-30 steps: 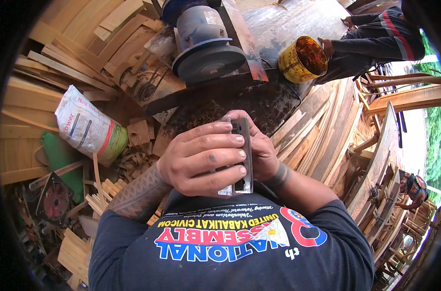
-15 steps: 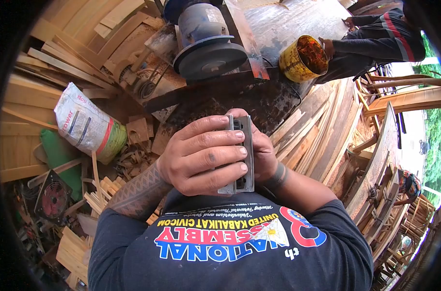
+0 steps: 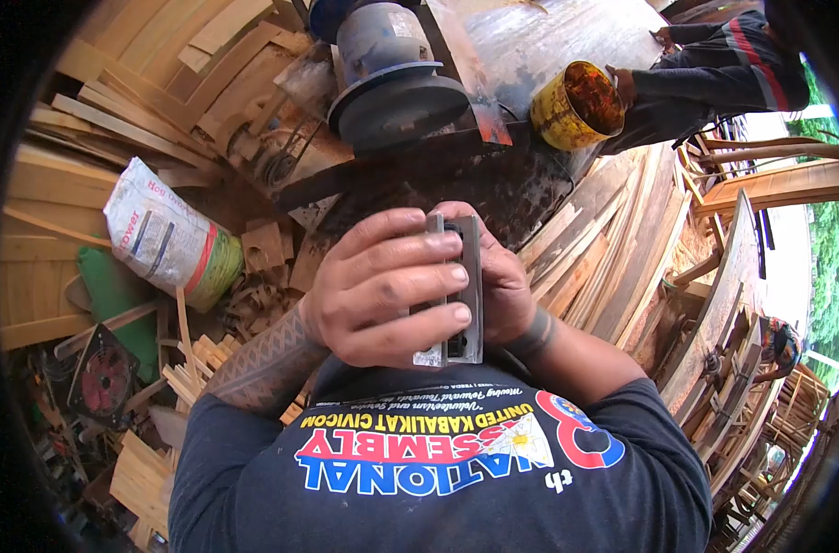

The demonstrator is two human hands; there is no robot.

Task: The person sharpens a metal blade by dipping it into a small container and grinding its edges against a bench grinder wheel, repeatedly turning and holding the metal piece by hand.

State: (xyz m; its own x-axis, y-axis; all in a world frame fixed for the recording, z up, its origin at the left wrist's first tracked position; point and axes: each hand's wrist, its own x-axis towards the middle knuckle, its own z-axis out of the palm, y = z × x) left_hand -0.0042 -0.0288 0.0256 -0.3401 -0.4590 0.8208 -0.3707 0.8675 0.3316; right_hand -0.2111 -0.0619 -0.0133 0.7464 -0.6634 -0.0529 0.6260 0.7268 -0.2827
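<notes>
A grey metal block with a dark slot along it (image 3: 473,295) is held upright between my two hands, in front of my chest. My left hand (image 3: 387,290) lies across its left side, with the fingers closed round it and the fingertips at the slot. On the block's right side, my right hand (image 3: 504,290) grips it, and its fingers are partly hidden behind the metal. Just beyond the hands is a dark, stained surface (image 3: 383,198). A bench grinder with a large grey wheel (image 3: 401,111) stands above that surface.
A yellow bucket (image 3: 553,115) stands at the upper right, with a co-worker's hand (image 3: 624,88) at its rim. Wooden strips (image 3: 613,249) lie to the right. A white sack (image 3: 166,230) and a fan (image 3: 103,378) are on the left. Another person (image 3: 781,346) is far right.
The fingers of my left hand have shifted slightly on the block, and the upper ones sit a little higher. Both hands still hold it in nearly the same place.
</notes>
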